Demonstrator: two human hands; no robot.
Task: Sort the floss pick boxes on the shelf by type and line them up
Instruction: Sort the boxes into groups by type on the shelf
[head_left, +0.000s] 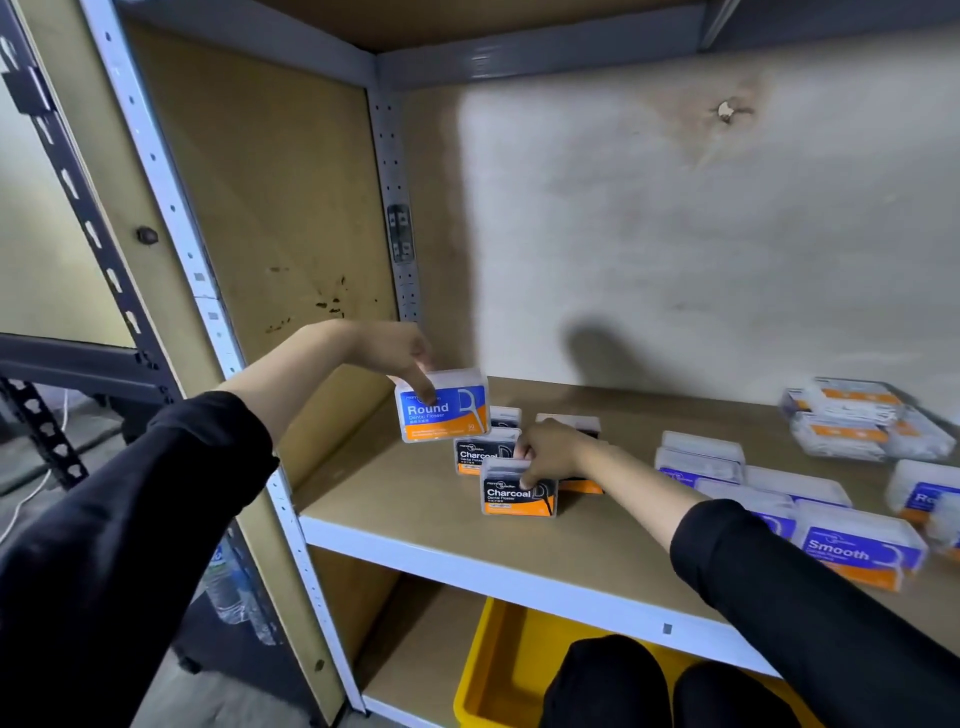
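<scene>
My left hand (395, 353) holds a blue Round floss pick box (443, 405) upright, just above the shelf (395, 499) near its back left corner. My right hand (550, 449) grips the top of the front black Charcoal box (518, 491), which stands upright on the shelf. A second Charcoal box (480, 451) stands right behind it, and more dark boxes (569, 423) are partly hidden by my right hand. Purple Smooth boxes (860, 553) lie flat on the right.
A loose pile of clear and orange boxes (862, 418) sits at the back right, with another Round box (924, 491) at the right edge. A yellow bin (498, 670) stands on the lower shelf. A water bottle (226, 587) stands left of the shelf post.
</scene>
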